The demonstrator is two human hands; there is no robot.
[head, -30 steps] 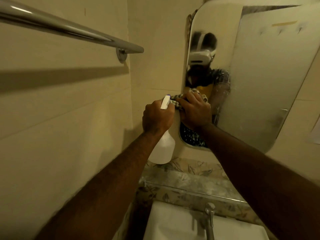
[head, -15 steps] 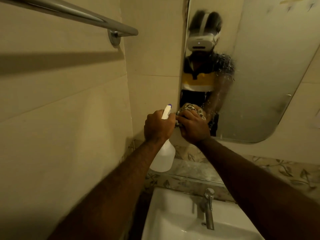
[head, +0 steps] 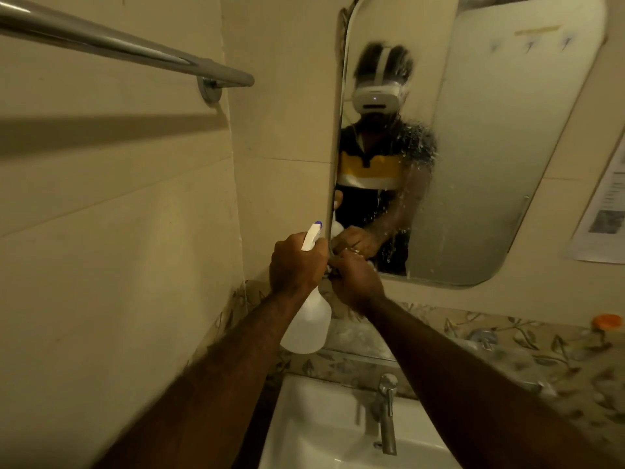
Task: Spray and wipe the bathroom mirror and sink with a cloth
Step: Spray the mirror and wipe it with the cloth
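Note:
My left hand [head: 296, 265] grips the neck of a white spray bottle [head: 307, 324] whose nozzle points up toward the mirror's lower left corner. My right hand [head: 355, 282] is closed just beside it, at the bottom left edge of the mirror [head: 490, 164]; the patterned cloth is almost wholly hidden inside the fist. Spray droplets speckle the glass in the middle of the mirror. The white sink [head: 321, 431] lies below, between my forearms.
A chrome tap [head: 387, 411] rises at the sink's back. A glass shelf [head: 365, 336] and floral tile band run under the mirror, with an orange object [head: 607, 321] at far right. A steel towel bar [head: 128, 50] crosses the left wall. A paper sheet [head: 605, 211] hangs right of the mirror.
Both hands have dropped from mid-mirror to its lower left corner. The cloth, seen bunched above my right fingers before, is now almost hidden in the fist.

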